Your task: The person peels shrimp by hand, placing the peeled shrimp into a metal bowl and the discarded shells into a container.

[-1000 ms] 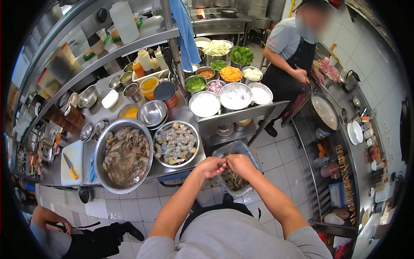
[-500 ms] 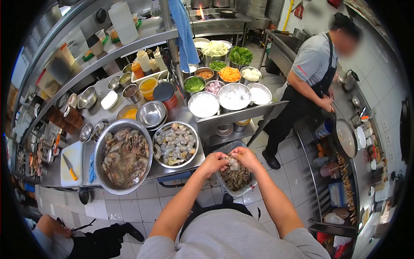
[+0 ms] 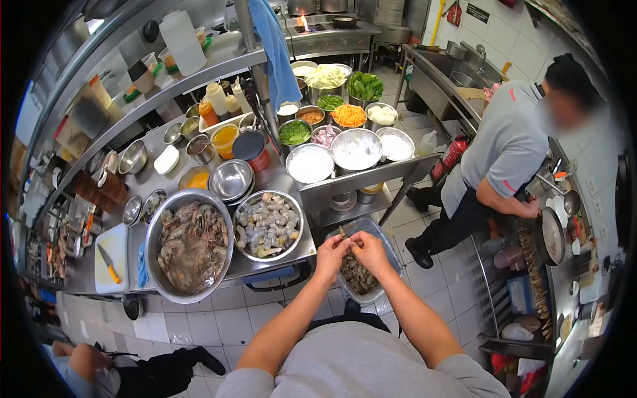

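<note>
My left hand (image 3: 332, 256) and my right hand (image 3: 369, 252) meet fingertip to fingertip above a clear plastic tub (image 3: 394, 255). Both are closed in a pinch on a shrimp (image 3: 342, 232), of which only a small greyish end pokes out above the fingers. Brownish shrimp shells and heads (image 3: 358, 276) lie in the tub, partly covered by my hands. To the left, a steel bowl (image 3: 300, 243) holds peeled grey shrimp (image 3: 267, 224). Beside it, a larger steel bowl (image 3: 152, 265) contains whole unpeeled shrimp (image 3: 192, 242) in murky liquid.
A knife (image 3: 107, 263) rests on a white cutting board (image 3: 120, 240) at the left. Pans of chopped vegetables and white powder (image 3: 358, 147) stand ahead. A co-worker (image 3: 501, 146) holds a frying pan (image 3: 549, 237) at the right; another person (image 3: 99, 371) is at lower left.
My hands have shifted slightly left, and the pale shrimp seen between them no longer shows. The co-worker at right has moved rightward and leans over the counter with the pan.
</note>
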### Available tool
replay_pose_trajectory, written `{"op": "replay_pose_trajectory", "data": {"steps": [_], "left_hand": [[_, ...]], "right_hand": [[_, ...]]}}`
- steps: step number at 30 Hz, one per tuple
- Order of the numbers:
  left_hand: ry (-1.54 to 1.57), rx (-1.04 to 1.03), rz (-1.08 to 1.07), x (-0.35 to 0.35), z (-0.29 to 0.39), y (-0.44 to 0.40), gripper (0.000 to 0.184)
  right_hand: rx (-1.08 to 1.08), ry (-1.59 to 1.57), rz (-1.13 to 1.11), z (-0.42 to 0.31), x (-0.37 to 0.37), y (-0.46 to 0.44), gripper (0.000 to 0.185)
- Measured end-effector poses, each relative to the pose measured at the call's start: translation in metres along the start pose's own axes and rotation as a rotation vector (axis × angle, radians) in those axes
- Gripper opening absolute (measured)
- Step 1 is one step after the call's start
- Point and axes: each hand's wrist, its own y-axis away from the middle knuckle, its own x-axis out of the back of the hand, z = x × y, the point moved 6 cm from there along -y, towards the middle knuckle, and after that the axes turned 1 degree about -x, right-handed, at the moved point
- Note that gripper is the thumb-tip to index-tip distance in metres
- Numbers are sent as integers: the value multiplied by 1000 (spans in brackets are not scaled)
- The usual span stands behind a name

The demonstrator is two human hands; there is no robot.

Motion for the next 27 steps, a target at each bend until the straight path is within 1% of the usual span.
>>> {"op": "replay_pose_trajectory", "data": {"steps": [1, 2, 4, 5, 6, 7, 8, 10, 11, 13, 14, 16, 17, 19, 20, 22, 24, 25, 26, 27], "left_hand": [[-21, 15, 6, 2, -2, 1, 28], [-42, 29, 11, 3, -4, 0, 24], [-64, 44, 15, 5, -12, -1, 20], [-166, 17, 4, 4, -13, -3, 20], [-268, -12, -6, 3, -10, -3, 19], [-269, -12, -6, 3, -7, -3, 19], [-285, -30, -15, 3, -3, -4, 19], [-302, -47, -26, 5, -1, -4, 20], [-300, -51, -41, 6, 0, -5, 20], [-300, -56, -59, 10, -6, -10, 21], [-308, -92, -63, 10, -8, -11, 22], [-316, -127, -67, 8, -8, -9, 22], [-342, -145, -81, 6, -9, -8, 23], [-367, -162, -94, 3, -4, -4, 23], [-313, -146, -83, 4, -2, -4, 22], [-256, -127, -68, 5, 4, -2, 22], [-168, -18, -37, 9, 5, -1, 21], [-169, -17, -36, 9, 8, 0, 21], [-110, 38, 4, 11, 7, 1, 21], [-51, 94, 42, 14, 3, 1, 22]], "right_hand": [[98, 147, 20, -8, 1, 1, 14], [97, 147, 21, -7, 1, 1, 14], [220, 314, 28, -5, -4, 0, 17], [221, 313, 29, 0, -6, -2, 17], [100, 216, 29, 12, -7, -6, 18], [-21, 119, 29, 26, -7, -9, 18], [-21, 119, 30, 32, -6, -12, 18], [-410, -473, -144, 52, -16, -13, 22], [-410, -474, -144, 52, -14, -13, 22], [-345, -532, -305, 31, -16, -9, 23], [-344, -532, -303, 30, -15, -9, 23], [-169, -155, -284, 23, -11, -10, 22], [-169, -155, -283, 23, -11, -10, 22], [-106, 94, -241, 15, -7, -11, 21], [-106, 94, -242, 12, -8, -10, 21], [-89, 94, -158, 6, -6, -6, 23], [-65, 63, -162, -1, -8, -3, 22], [-42, 31, -160, -4, -9, -2, 21], [-43, 30, -161, -3, -9, -1, 21], [36, 65, -156, -6, -9, 0, 18]]}}
